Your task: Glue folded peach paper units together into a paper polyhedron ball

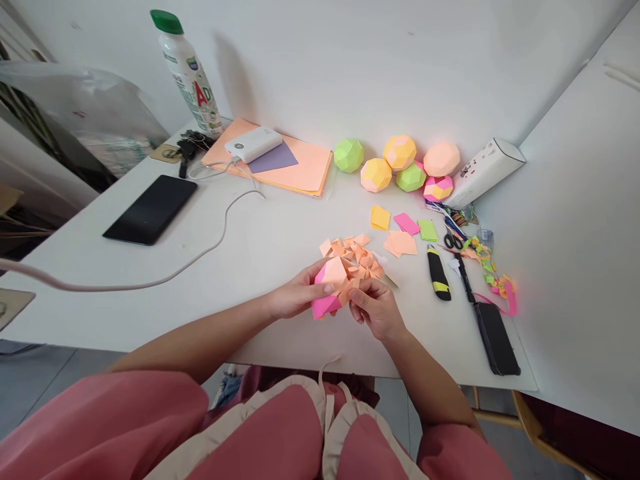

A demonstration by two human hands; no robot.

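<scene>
My left hand [300,291] is wrapped round a partly built folded-paper ball [330,280] in pink and peach, its thumb lying across the front. At the ball's right side, my right hand [377,308] pinches a peach folded-paper piece [349,291] between thumb and forefinger, against the ball. Whether that piece is joined to the ball I cannot tell. Just behind both hands lies a heap of peach folded-paper pieces [367,261]. Beyond the heap are small stacks of peach paper [401,243], yellow paper [380,217], pink paper [407,224] and green paper [427,231].
Several finished paper balls [400,153] line the wall beside a white box [485,172]. A utility knife [439,273], scissors [453,241], scraps and a black phone [496,339] lie right. Leftward are a tablet [151,209], cable [210,250], power bank [254,144] and bottle [193,83].
</scene>
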